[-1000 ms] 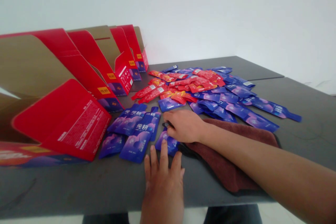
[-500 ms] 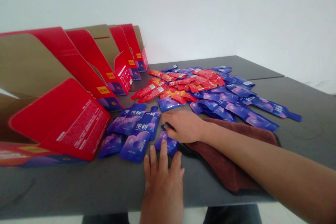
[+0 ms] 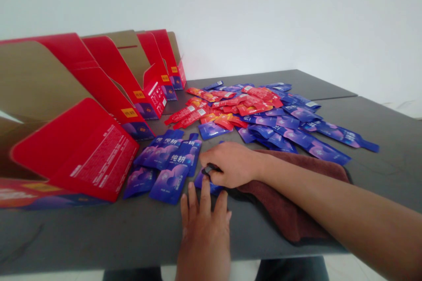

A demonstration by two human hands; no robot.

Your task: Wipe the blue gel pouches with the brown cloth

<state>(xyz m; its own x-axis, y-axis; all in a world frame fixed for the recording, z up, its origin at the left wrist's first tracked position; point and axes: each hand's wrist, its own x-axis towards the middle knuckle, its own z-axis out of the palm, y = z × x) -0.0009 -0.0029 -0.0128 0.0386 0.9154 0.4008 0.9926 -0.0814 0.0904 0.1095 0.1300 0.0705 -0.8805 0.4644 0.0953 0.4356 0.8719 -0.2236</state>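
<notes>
At the near edge of a dark grey table [image 3: 82, 241], a worker's left hand [image 3: 205, 224] lies palm down, its fingers spread, grasping nothing, the tips reaching the lower edge of a blue-purple spouted pouch [image 3: 215, 189]. Just beyond, the right hand [image 3: 234, 164] crosses over the same pouch, fingers curled closed on a small dark implement [image 3: 211, 168] whose kind cannot be made out; the hand hides much of the pouch beneath. The job at that spot would seem to call for a flat pouch, firm but light pressure from the spread fingers, and short, controlled strokes. The left fingertips sit close to the implement's tip; if it has an edge, drawing them back a little would be safer.

Under the right forearm, a brown cloth with black edging [image 3: 296, 224] lies rumpled, best kept from bunching beneath the work. To the left, a small cluster of blue pouches [image 3: 169, 182] overlaps near a row of open red cartons [image 3: 95, 153] that recedes toward the wall. Farther back, red pouches [image 3: 194, 116] lie heaped among more blue pouches fanned out to the right, before a pale wall [image 3: 247, 17].
</notes>
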